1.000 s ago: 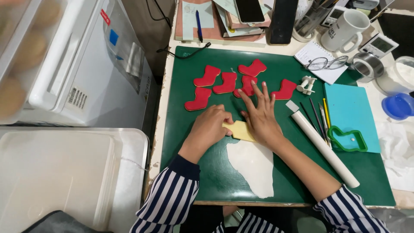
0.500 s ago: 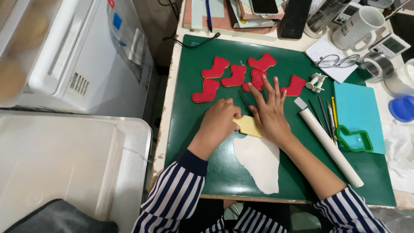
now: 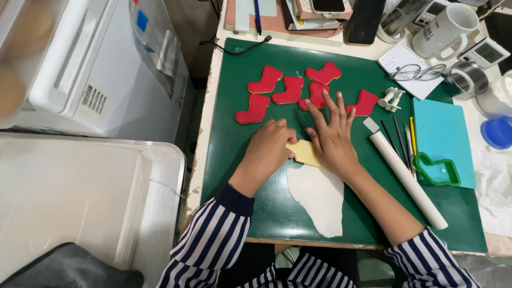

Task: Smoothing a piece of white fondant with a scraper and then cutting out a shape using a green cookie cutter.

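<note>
A pale yellow boot-shaped cookie (image 3: 304, 153) lies on the green cutting mat (image 3: 240, 160). My right hand (image 3: 333, 136) rests flat on its right part, fingers spread and pointing away from me. My left hand (image 3: 269, 146) is curled at the cookie's left edge, fingertips touching it. A sheet of rolled white fondant (image 3: 320, 197) lies just below the cookie. Several red boot-shaped cookies (image 3: 290, 90) sit in a loose group beyond my fingers.
A white rolling pin (image 3: 408, 181) lies diagonally right of my right arm. A green boot cutter (image 3: 437, 169) sits on a blue mat (image 3: 442, 133) with thin modelling tools (image 3: 402, 136). A mug (image 3: 445, 24), glasses (image 3: 416, 72) and tape roll (image 3: 469, 79) stand behind. A white appliance (image 3: 101, 69) fills the left.
The view has shifted slightly. My hands stay on the yellow cookie, with the left hand's fingers drawn a little closer onto its edge.
</note>
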